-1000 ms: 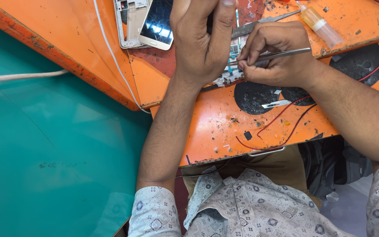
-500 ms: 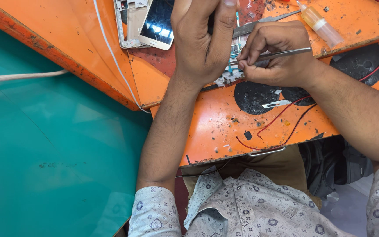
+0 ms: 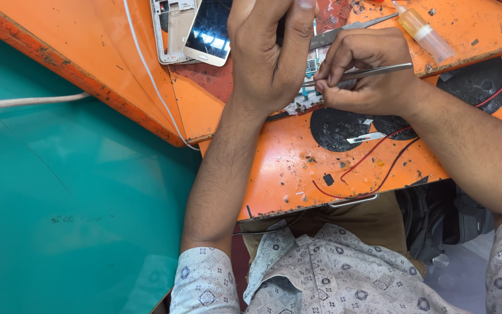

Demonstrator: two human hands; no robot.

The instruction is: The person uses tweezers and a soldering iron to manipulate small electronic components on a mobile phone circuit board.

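Board [image 3: 308, 100]: small circuit board, flat on the orange surface [image 3: 286, 168], mostly hidden under both hands.
Tweezers [image 3: 373, 72]: thin, metal, lying nearly level, tip toward the board.
Right hand [image 3: 370, 72]: grip closed tight around the tweezers, thumb and fingers pinched near the tip.
Left hand [image 3: 268, 55]: pressed down on the board, fingers curled; grip on anything cannot be told.
Phone [image 3: 210, 29]: dark screen, just left of the left hand.
Frame [image 3: 169, 29]: pale phone shell, touching the phone.
Bottle [image 3: 422, 29]: small, clear, amber liquid, beyond the right hand.
Wires [image 3: 373, 154]: red and black, near the front edge.
White cable [image 3: 146, 70]: across the surface at left.
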